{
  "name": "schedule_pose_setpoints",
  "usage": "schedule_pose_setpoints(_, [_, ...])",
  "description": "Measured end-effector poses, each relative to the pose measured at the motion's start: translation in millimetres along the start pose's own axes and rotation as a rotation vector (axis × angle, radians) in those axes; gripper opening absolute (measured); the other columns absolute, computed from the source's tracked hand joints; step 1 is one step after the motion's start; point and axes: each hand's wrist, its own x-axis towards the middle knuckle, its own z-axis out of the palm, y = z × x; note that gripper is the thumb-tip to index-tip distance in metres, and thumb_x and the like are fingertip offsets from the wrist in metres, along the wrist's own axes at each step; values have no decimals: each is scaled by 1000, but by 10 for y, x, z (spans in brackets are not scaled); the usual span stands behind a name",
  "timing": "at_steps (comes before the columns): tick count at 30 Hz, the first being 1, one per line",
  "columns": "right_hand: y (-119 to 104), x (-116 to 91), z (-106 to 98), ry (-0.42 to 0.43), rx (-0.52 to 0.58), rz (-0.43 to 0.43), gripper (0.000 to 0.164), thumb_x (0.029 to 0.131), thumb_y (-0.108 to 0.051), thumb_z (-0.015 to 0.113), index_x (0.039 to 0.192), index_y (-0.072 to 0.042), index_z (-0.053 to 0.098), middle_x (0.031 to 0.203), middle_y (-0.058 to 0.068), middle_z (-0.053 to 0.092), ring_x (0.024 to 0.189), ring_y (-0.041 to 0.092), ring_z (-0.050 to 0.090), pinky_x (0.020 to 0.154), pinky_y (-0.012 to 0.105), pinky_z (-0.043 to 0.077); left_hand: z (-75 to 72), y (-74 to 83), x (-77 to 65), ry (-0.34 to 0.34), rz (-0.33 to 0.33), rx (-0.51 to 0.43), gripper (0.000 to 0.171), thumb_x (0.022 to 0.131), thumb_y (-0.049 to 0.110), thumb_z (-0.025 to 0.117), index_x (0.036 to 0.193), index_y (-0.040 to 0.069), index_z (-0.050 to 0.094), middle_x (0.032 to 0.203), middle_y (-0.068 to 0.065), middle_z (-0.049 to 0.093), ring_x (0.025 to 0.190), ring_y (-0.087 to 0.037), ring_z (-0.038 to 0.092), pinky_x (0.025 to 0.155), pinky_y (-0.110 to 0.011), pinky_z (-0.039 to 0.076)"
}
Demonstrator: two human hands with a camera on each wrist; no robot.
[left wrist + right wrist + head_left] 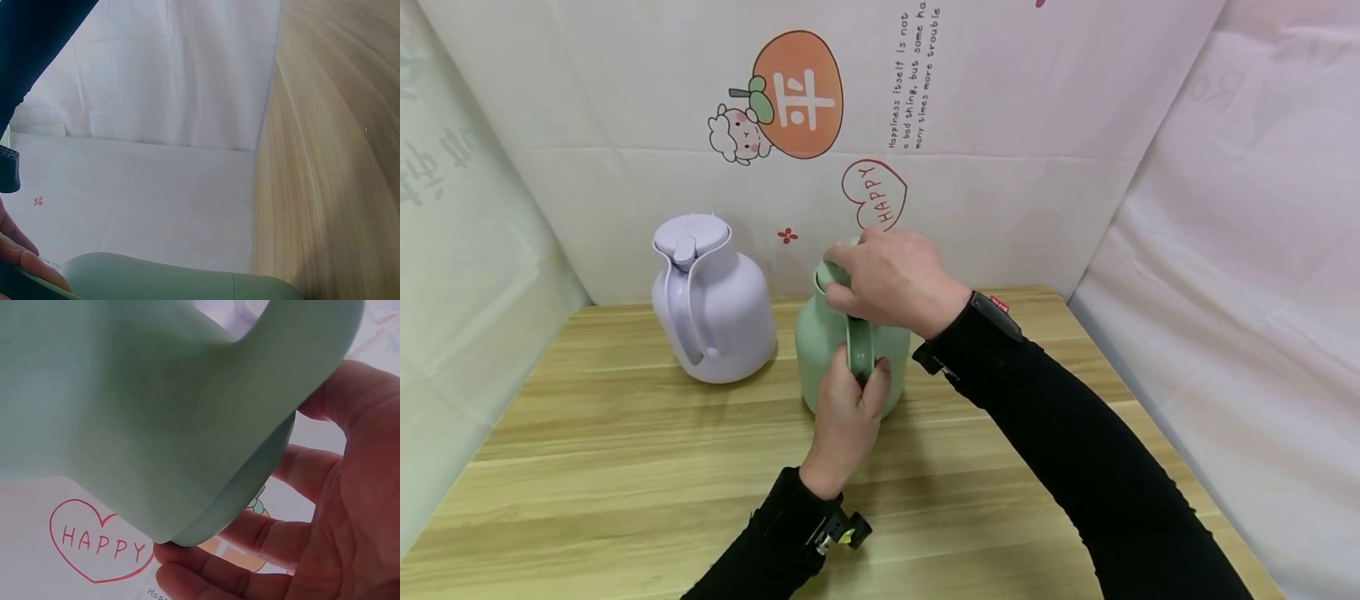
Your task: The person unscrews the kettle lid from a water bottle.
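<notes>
A green thermos jug point(815, 350) stands upright on the wooden table. My left hand point(844, 417) grips its handle point(861, 346), the thumb and fingers at either side. Over the top of the jug, my right hand point(898, 279) holds the green lid point(829, 273), which it partly covers. In the right wrist view, the fingers point(262, 540) of that hand curl about the edge of the lid point(250, 500). Whether the lid is loose or seated I cannot tell. The jug's side point(156, 278) shows along the bottom of the left wrist view.
To the left stands a lilac thermos jug point(737, 317), lid on, its handle toward me. The wooden table point(625, 492) backs onto a printed white cloth point(1000, 208). More white cloth hangs at the left point(475, 250) and right point(1240, 292) sides.
</notes>
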Motion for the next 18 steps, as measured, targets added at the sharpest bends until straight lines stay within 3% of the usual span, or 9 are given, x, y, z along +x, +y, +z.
schedule_pose_setpoints(5, [41, 5, -2, -37, 52, -7, 47, 97, -40, 53, 141, -31, 64, 101, 2, 64, 90, 16, 57, 58, 36, 46, 2, 7, -4, -3, -27, -7, 20, 108, 16, 53, 93, 9, 41, 67, 3, 30, 55, -8, 23, 56, -25, 26])
schedule_pose_setpoints(9, [66, 9, -4, -65, 105, -8, 50, 94, -36, 54, 143, -32, 62, 115, 1, 66, 94, 15, 58, 61, 36, 47, 2, 14, -5, -3, -36, -14, 20, 108, 17, 52, 94, 9, 41, 67, 2, 30, 54, -9, 24, 56, -26, 27])
schedule_pose_setpoints(18, [98, 14, -4, -87, 159, -43, 51, 92, -34, 54, 143, -30, 62, 124, 2, 65, 92, 17, 56, 62, 33, 43, 2, 11, -8, -2, -45, -6, 18, 108, 17, 52, 95, 8, 42, 67, 3, 31, 55, -9, 25, 56, -26, 28])
